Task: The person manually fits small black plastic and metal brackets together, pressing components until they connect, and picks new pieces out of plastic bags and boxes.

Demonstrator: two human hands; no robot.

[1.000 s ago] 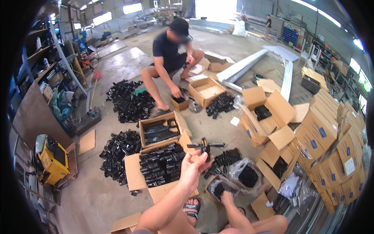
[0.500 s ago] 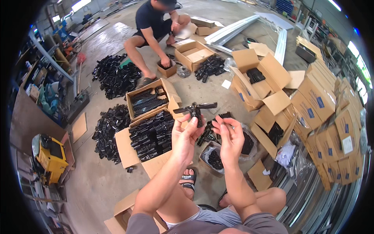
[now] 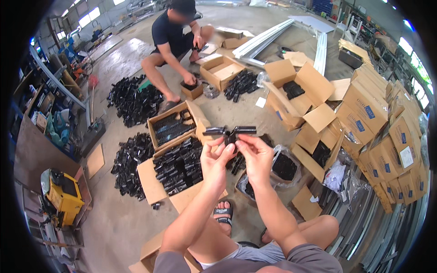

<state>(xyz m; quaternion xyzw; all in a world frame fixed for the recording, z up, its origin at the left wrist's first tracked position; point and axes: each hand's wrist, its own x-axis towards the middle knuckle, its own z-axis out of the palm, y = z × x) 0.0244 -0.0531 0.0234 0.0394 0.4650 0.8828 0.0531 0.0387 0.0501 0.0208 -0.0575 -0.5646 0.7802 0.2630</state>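
By the left hand (image 3: 214, 158) and the right hand (image 3: 256, 155), a two-armed black part (image 3: 232, 136) is being pinched and held up, right of a packed carton (image 3: 149, 183); beyond, a small box (image 3: 191, 93) is being reached into by a co-worker (image 3: 165, 37).

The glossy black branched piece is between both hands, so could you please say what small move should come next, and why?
Probably press gently with the bare right hand while the bare left hand steadies the glossy black branched piece: both hands pinch it near its middle, with its two arms spreading to either side.
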